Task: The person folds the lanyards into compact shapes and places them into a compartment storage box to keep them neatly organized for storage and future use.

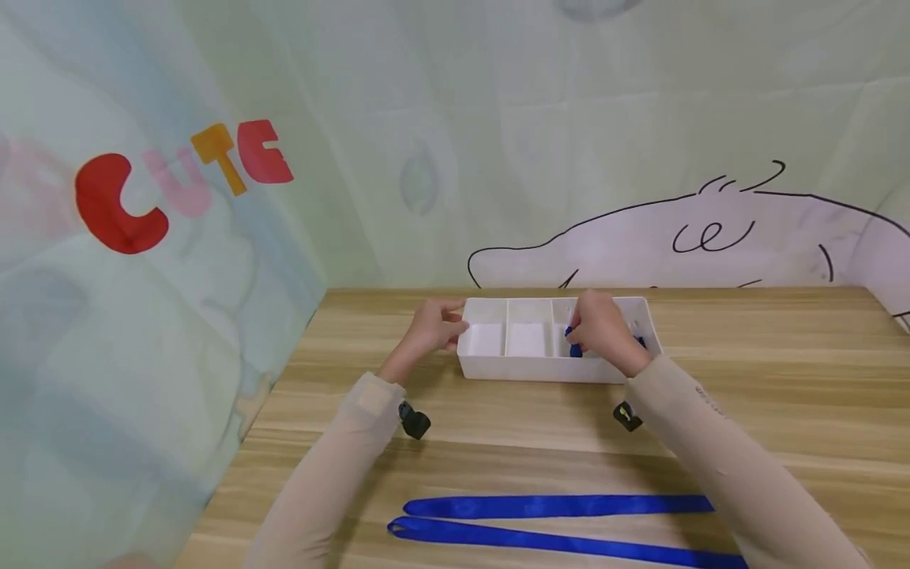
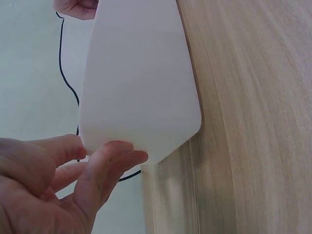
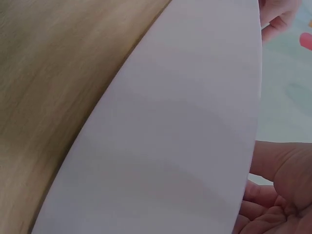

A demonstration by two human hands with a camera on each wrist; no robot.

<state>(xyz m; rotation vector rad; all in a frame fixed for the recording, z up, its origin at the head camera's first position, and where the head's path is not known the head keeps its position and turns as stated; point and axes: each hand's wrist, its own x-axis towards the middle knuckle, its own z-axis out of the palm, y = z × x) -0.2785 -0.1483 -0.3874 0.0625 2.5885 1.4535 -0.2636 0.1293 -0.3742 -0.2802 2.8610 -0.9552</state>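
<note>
A white compartment box (image 1: 543, 369) stands on the wooden table. At its left end is my left hand (image 1: 432, 325), thumb and fingers gripping the end near the rim; the left wrist view shows the same hand (image 2: 63, 180) against the end wall. My right hand (image 1: 603, 328) reaches into the box from above, right of the middle, and pinches a small blue item (image 1: 575, 349) with a pale upper part; its kind is unclear. Another small blue and white item (image 1: 639, 336) lies in the box's right part, partly hidden by this hand. In the right wrist view the box wall hides the fingertips.
Two lengths of blue ribbon (image 1: 554, 506) lie across the table's (image 1: 498, 442) front part, their right ends under my right forearm. A printed cloth backdrop (image 1: 398, 142) hangs behind the table and along its left side.
</note>
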